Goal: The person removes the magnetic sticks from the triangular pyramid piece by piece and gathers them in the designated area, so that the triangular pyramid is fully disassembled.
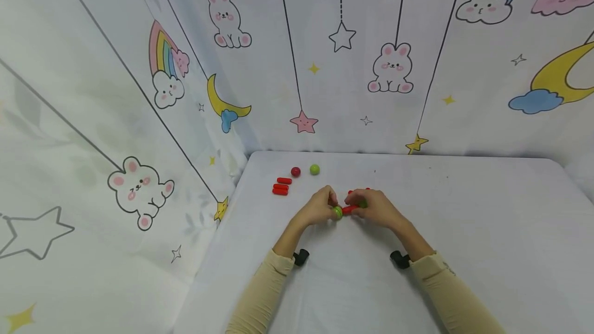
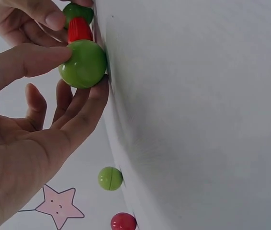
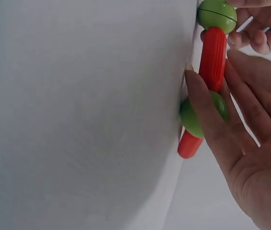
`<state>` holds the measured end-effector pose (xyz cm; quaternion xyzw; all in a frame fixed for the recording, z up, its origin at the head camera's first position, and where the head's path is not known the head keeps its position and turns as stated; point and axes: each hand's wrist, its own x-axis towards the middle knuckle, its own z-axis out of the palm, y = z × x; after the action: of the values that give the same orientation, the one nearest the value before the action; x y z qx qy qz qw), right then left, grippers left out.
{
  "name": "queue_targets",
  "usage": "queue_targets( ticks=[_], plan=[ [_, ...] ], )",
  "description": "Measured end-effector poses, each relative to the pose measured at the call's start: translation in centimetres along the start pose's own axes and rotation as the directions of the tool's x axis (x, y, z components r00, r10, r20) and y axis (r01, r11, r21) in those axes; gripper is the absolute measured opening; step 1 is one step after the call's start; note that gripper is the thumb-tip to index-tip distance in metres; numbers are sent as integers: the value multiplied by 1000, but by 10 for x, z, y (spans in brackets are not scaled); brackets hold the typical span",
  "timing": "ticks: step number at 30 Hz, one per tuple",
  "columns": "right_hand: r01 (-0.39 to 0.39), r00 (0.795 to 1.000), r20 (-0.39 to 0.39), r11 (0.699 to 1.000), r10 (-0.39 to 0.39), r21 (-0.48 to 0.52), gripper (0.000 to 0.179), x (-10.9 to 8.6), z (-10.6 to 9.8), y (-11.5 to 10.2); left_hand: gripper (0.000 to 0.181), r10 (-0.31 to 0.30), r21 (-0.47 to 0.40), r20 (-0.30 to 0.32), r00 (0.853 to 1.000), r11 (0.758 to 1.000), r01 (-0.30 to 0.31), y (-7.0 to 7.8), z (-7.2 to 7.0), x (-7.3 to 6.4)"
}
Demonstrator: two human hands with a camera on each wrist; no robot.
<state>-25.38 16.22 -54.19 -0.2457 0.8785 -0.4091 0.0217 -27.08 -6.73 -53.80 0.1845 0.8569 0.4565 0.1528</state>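
Between thumb and fingers, my left hand [image 1: 320, 207] pinches a light green ball [image 2: 83, 64] low over the white table. A ribbed red rod [image 3: 213, 58] meets this ball and runs across to a second, darker-looking green ball [image 3: 191, 119]. My right hand [image 1: 377, 209] holds that second ball, with thumb and fingers on opposite sides. Another short red rod [image 3: 189, 145] shows beyond the second ball in the right wrist view. Whether each rod is fully seated in the balls cannot be told.
On the white table [image 1: 487, 231], a red ball [image 1: 295, 171] and a light green ball [image 1: 314, 169] lie at the back left. Several loose red rods [image 1: 280, 191] lie nearby. A printed white curtain [image 1: 352, 117] hangs behind the table's back edge.
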Motion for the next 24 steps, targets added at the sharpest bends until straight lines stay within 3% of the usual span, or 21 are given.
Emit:
queue_targets(
  ticks=[9,16,24],
  plan=[
    [-47,994,-93,996,53,70,24,3,7,-2,35,10,-33,15,1000,999,-10,2,1,-2],
    [-127,987,-93,990,132,63,23,2,9,-8,39,-14,-56,3,1000,998,14,4,1,-3],
    [-152,983,-94,987,157,58,24,1,9,-9,42,-26,-68,0,1000,997,26,4,1,-4]
  ],
)
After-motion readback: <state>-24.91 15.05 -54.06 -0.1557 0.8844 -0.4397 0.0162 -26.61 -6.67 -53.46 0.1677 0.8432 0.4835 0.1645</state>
